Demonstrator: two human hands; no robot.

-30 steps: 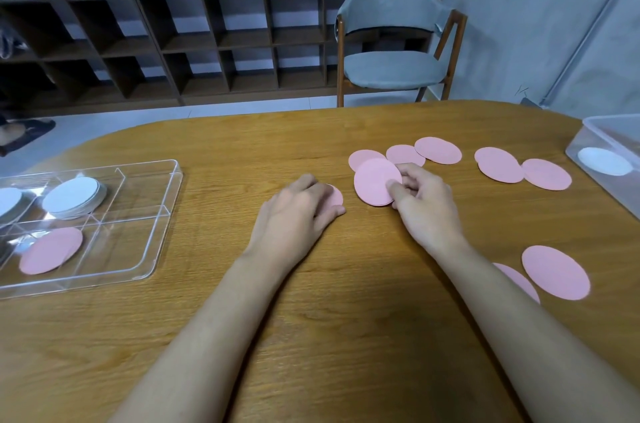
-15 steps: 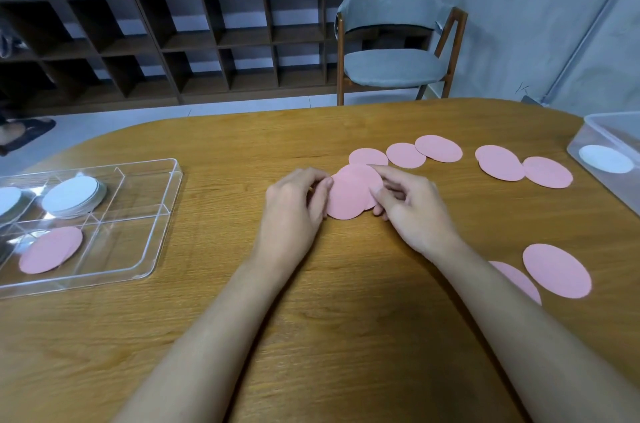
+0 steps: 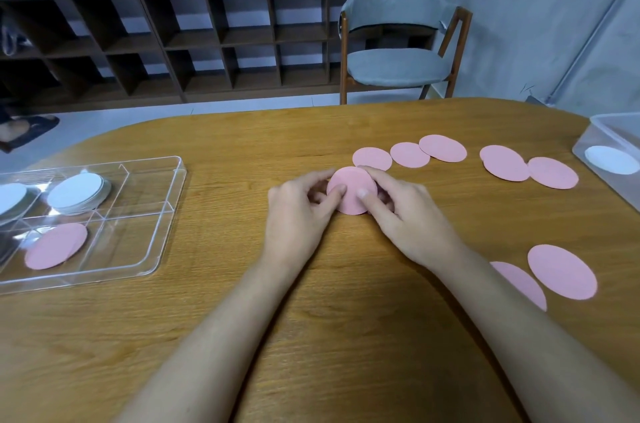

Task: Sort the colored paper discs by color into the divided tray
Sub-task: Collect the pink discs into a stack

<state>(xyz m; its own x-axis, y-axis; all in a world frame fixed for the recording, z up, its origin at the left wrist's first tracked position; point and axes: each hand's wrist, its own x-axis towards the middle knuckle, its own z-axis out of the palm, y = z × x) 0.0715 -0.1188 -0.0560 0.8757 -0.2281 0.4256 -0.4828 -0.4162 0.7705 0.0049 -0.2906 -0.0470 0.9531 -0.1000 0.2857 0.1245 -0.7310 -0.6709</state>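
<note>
While left hand (image 3: 298, 218) and right hand (image 3: 412, 222) fingers (image 3: 333, 197) pinch a disc (image 3: 351, 187), the tray (image 3: 133, 242) lies toward the bench's (image 3: 346, 336) left edge, nearer the left.

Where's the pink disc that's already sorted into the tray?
Head view, far left: the pink disc lies in a near-side compartment of the clear tray, just in front of the white disc stack.

Pink discs (image 3: 351, 190) now 1 stack
</note>
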